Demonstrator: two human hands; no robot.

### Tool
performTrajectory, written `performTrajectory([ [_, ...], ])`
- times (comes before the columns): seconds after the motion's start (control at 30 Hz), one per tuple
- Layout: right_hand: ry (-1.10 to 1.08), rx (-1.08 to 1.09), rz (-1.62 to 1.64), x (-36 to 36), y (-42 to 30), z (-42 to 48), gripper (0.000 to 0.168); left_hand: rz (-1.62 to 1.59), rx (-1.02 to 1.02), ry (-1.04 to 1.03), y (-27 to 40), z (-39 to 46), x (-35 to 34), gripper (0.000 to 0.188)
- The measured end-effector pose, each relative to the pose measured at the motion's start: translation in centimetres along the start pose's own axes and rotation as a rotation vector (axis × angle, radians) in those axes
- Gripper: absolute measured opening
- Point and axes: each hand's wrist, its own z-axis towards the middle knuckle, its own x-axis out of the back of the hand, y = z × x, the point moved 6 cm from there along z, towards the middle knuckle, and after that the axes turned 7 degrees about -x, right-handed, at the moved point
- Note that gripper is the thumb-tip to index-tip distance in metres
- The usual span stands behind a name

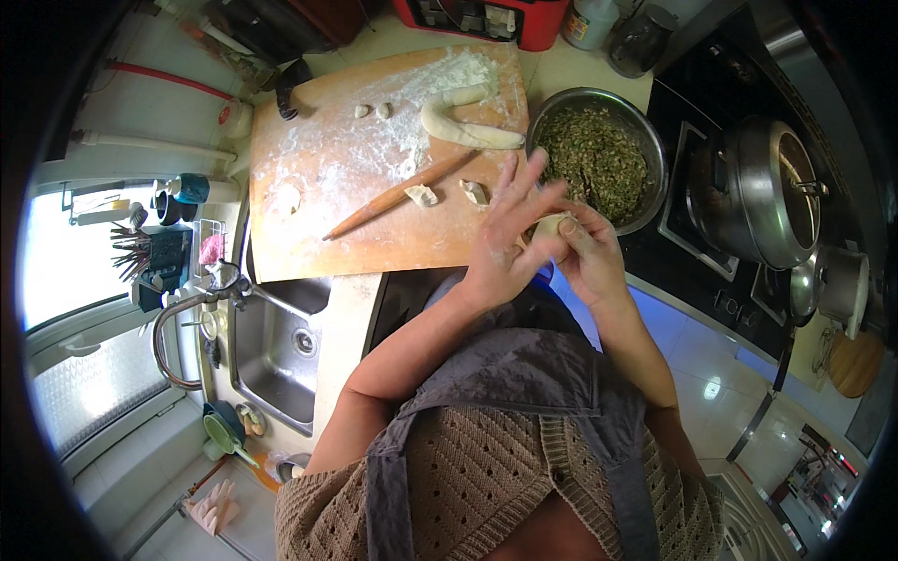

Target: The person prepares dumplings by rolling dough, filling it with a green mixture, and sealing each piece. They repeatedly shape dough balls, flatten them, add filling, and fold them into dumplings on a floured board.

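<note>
Between my two hands is a pale dumpling [548, 226], held over the near right corner of the wooden board. My right hand [591, 256] grips it, thumb on top and fingers curled behind. From the other side my left hand [506, 235] presses it near the thumb, its other fingers spread upward. On the floured board [337, 252] lie a tapered wooden rolling pin [382, 205], a curved rope of dough [445, 130] and two small dough pieces [362, 111]. Two folded dumplings [422, 196] rest near the pin. A pale dough piece [289, 198] sits at the left.
A steel bowl of chopped green filling [593, 151] stands right of the board. Beyond it, a large lidded pot [761, 193] sits on the black stove [652, 263]. A steel sink [270, 365] with a faucet [175, 319] is at left. A red appliance [537, 24] stands behind.
</note>
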Motion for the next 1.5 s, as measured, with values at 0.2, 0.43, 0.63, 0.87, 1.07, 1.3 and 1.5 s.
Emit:
performTrajectory([
  [0.2, -0.088, -0.101, 0.091, -1.0, 0.7, -0.1, 0.029, -0.157, -0.013, -0.107, -0.9, 0.7, -1.0, 0.093],
  [0.43, -0.02, -0.08, -0.03, -0.8, 0.8, 0.0, 0.033, 0.064, -0.092, -0.157, -0.7, 0.9, -0.2, 0.074],
  [0.63, 0.013, -0.028, -0.117, -1.5, 0.6, -0.1, 0.03, 0.14, -0.141, -0.146, -0.4, 0.7, 0.6, 0.05],
  [0.87, 0.146, 0.113, -0.594, -2.8, -1.4, -0.7, 0.026, 0.165, -0.187, -0.093, -0.1, 0.8, 1.6, 0.042],
  [1.07, 0.091, 0.282, -0.691, -3.1, -2.5, -1.4, 0.047, -0.725, 0.506, 0.086, -2.8, -2.2, 0.8, 0.041],
  [1.3, -0.118, 0.119, -0.61, -4.9, 0.1, 0.3, 0.065, -0.689, 0.512, 0.09, -3.4, -3.9, -1.5, 0.036],
  [1.5, -0.035, -0.006, -0.778, -6.0, -1.0, -0.1, 0.046, -0.977, 0.755, 0.053, -2.1, -3.5, -1.9, 0.037],
])
